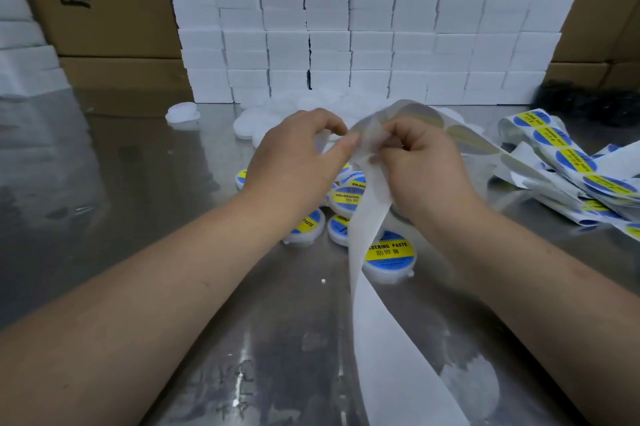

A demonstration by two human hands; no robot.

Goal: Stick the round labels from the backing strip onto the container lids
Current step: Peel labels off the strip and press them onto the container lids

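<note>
Both hands met in the middle of the frame. My left hand [294, 151] pinched the backing strip [367, 252] between thumb and forefinger at the fold, and my right hand [422, 162] had its fingers curled round the same strip just beside it. I could not tell whether a label had come free at the pinch. The strip's long axis ran from the lower centre of the frame, where its spent, bare length trailed across the bench [121, 183]. From there it rose to my hands, arched over them and fell away to the right into a loose heap of round labels [575, 162], blue and yellow. Directly beneath my hands sat the labelled containers [389, 255], clustered and partly hidden by my wrists and the hanging strip. The plain white lids [247, 124] lay just beyond my hands, toward the upper centre, nearer my left hand. I judged the next label would travel forward and slightly left, over the finished ones. Behind them rose a wall of white boxes [363, 27], with cardboard cartons [114, 9] at the upper left.
</note>
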